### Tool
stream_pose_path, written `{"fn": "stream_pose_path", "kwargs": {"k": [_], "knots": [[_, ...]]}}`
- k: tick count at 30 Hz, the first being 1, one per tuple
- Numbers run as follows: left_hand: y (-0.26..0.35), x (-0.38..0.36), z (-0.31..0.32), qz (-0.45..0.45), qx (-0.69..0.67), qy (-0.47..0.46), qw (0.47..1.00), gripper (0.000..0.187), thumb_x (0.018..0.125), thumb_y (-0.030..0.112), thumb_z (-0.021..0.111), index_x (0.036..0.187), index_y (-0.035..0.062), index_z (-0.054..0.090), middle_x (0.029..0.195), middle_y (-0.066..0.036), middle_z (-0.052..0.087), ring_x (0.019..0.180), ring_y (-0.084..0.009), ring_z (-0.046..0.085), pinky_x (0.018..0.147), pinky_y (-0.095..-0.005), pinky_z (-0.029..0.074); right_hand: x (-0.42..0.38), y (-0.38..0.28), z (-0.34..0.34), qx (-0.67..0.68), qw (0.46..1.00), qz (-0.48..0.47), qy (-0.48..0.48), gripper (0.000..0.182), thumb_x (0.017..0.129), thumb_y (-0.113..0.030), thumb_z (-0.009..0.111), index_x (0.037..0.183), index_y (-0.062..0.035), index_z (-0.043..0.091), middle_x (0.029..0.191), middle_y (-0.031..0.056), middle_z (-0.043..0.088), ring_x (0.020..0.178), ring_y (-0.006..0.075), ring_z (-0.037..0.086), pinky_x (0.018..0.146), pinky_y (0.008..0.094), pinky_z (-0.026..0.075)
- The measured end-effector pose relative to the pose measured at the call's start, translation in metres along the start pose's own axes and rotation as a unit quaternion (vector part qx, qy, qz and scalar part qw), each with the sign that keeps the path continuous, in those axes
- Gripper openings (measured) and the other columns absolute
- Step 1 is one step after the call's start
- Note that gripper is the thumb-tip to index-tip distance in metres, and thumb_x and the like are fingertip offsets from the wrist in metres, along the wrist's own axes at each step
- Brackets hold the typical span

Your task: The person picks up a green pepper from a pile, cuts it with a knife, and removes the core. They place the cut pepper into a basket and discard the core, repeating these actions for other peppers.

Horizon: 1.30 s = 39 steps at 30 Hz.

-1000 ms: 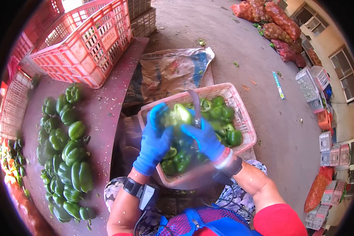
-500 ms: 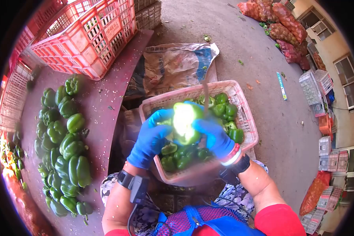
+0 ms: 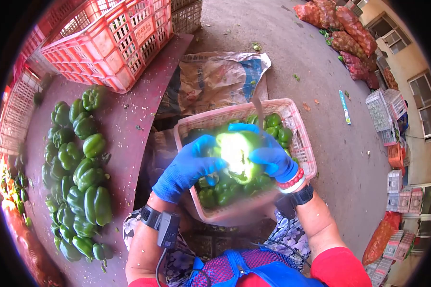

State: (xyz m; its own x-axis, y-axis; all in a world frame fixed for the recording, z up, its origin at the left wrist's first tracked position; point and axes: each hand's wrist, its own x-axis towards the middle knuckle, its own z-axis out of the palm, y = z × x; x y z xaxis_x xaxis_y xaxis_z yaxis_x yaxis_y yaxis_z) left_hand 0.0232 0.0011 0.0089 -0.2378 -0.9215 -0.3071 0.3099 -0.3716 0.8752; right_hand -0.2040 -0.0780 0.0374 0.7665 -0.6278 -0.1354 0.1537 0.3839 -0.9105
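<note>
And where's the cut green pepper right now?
In the head view, the cut green pepper is just right of centre, between the left hand and right hand, over the pink crate.

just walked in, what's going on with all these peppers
A gloved left hand and right hand hold a green pepper, partly washed out by glare, above a pink crate containing more peppers. A blurred blade juts up beside the right hand. Whole peppers lie on the table at left.

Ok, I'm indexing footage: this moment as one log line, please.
left hand: holding green pepper | right hand: curved knife, touching same pepper | below: pink crate with more peppers
</note>
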Motion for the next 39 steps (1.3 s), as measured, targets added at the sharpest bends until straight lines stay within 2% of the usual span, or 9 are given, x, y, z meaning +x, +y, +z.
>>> {"fn": "stream_pose_path", "kwargs": {"k": [10, 12, 13, 17, 22, 28, 32, 36, 39], "knots": [[-0.015, 0.000, 0.016, 0.052, 0.119, 0.099, 0.987, 0.038, 0.088, 0.015, 0.074, 0.121, 0.0011, 0.064, 0.094, -0.003, 0.072, 0.077, -0.0143, 0.064, 0.069, -0.0322, 0.053, 0.007, 0.026, 0.013, -0.047, 0.995, 0.013, 0.091, 0.060, 0.085, -0.011, 0.075, 0.139, 0.0008, 0.052, 0.114, 0.0039, 0.067, 0.099, 0.0113, 0.063, 0.088, 0.0259, 0.051], [-0.025, 0.002, 0.021, 0.119, 0.210, 0.163, 0.957, 0.034, 0.086, 0.013, 0.073, 0.117, 0.0011, 0.065, 0.092, -0.008, 0.073, 0.076, -0.0213, 0.068, 0.072, -0.0369, 0.054, 0.009, 0.037, 0.018, -0.035, 0.990, 0.025, 0.134, 0.058, 0.085, -0.011, 0.077, 0.138, -0.0028, 0.053, 0.112, 0.0031, 0.067, 0.087, 0.0080, 0.063, 0.074, 0.0232, 0.052], [-0.038, 0.008, 0.018, 0.207, 0.434, 0.226, 0.847, 0.026, 0.083, 0.012, 0.070, 0.106, 0.0023, 0.065, 0.089, -0.017, 0.069, 0.080, -0.0346, 0.068, 0.070, -0.0412, 0.052, 0.009, 0.038, 0.023, -0.040, 0.987, 0.030, 0.151, 0.058, 0.085, -0.012, 0.077, 0.138, -0.0040, 0.054, 0.111, 0.0027, 0.067, 0.083, 0.0071, 0.062, 0.069, 0.0226, 0.051], [-0.045, 0.011, 0.026, 0.277, 0.463, 0.283, 0.793, 0.012, 0.077, 0.007, 0.062, 0.085, 0.0029, 0.056, 0.078, -0.019, 0.056, 0.071, -0.0401, 0.058, 0.065, -0.0441, 0.050, 0.016, 0.038, 0.028, -0.026, 0.986, -0.005, 0.163, 0.056, 0.085, -0.013, 0.079, 0.136, -0.0088, 0.055, 0.100, 0.0008, 0.067, 0.070, 0.0046, 0.059, 0.057, 0.0211, 0.047], [-0.022, 0.002, 0.013, 0.119, 0.021, 0.156, 0.980, 0.026, 0.092, 0.023, 0.072, 0.111, 0.0059, 0.065, 0.092, 0.001, 0.067, 0.070, -0.0062, 0.058, 0.062, -0.0229, 0.048, 0.020, 0.027, 0.010, 0.197, 0.975, 0.038, 0.096, 0.040, 0.093, -0.020, 0.069, 0.129, -0.0049, 0.059, 0.099, 0.0030, 0.069, 0.072, 0.0112, 0.066, 0.056, 0.0232, 0.051], [-0.013, -0.001, 0.002, 0.110, -0.135, 0.162, 0.971, 0.036, 0.097, 0.040, 0.066, 0.116, 0.0109, 0.058, 0.082, -0.004, 0.064, 0.056, -0.0113, 0.058, 0.043, -0.0226, 0.044, 0.008, 0.032, 0.014, 0.293, 0.925, 0.062, 0.233, 0.034, 0.096, -0.026, 0.066, 0.122, -0.0032, 0.064, 0.100, 0.0082, 0.073, 0.070, 0.0161, 0.070, 0.051, 0.0258, 0.053], [-0.008, -0.009, 0.008, 0.094, -0.129, 0.154, 0.975, 0.029, 0.099, 0.037, 0.062, 0.107, 0.0089, 0.059, 0.079, -0.003, 0.062, 0.058, -0.0109, 0.059, 0.046, -0.0246, 0.047, 0.012, 0.069, -0.087, -0.149, 0.937, 0.071, 0.308, 0.038, 0.088, -0.029, 0.076, 0.116, -0.0081, 0.061, 0.092, 0.0041, 0.070, 0.070, 0.0148, 0.067, 0.057, 0.0316, 0.053], [-0.009, -0.012, 0.008, 0.064, -0.134, 0.151, 0.977, 0.034, 0.097, 0.036, 0.066, 0.112, 0.0069, 0.058, 0.080, -0.007, 0.064, 0.056, -0.0140, 0.060, 0.044, -0.0256, 0.047, 0.014, 0.066, -0.199, -0.640, 0.653, 0.055, 0.402, 0.048, 0.077, -0.028, 0.081, 0.114, -0.0049, 0.061, 0.103, 0.0172, 0.065, 0.094, 0.0347, 0.064, 0.086, 0.0489, 0.050], [-0.013, -0.011, 0.008, 0.042, -0.127, 0.153, 0.979, 0.037, 0.097, 0.035, 0.064, 0.118, 0.0055, 0.057, 0.081, -0.011, 0.065, 0.056, -0.0166, 0.060, 0.044, -0.0265, 0.048, 0.018, 0.084, -0.267, -0.640, 0.655, 0.037, 0.401, 0.045, 0.074, -0.030, 0.082, 0.109, -0.0072, 0.065, 0.108, 0.0183, 0.063, 0.101, 0.0360, 0.062, 0.090, 0.0490, 0.049]]}}
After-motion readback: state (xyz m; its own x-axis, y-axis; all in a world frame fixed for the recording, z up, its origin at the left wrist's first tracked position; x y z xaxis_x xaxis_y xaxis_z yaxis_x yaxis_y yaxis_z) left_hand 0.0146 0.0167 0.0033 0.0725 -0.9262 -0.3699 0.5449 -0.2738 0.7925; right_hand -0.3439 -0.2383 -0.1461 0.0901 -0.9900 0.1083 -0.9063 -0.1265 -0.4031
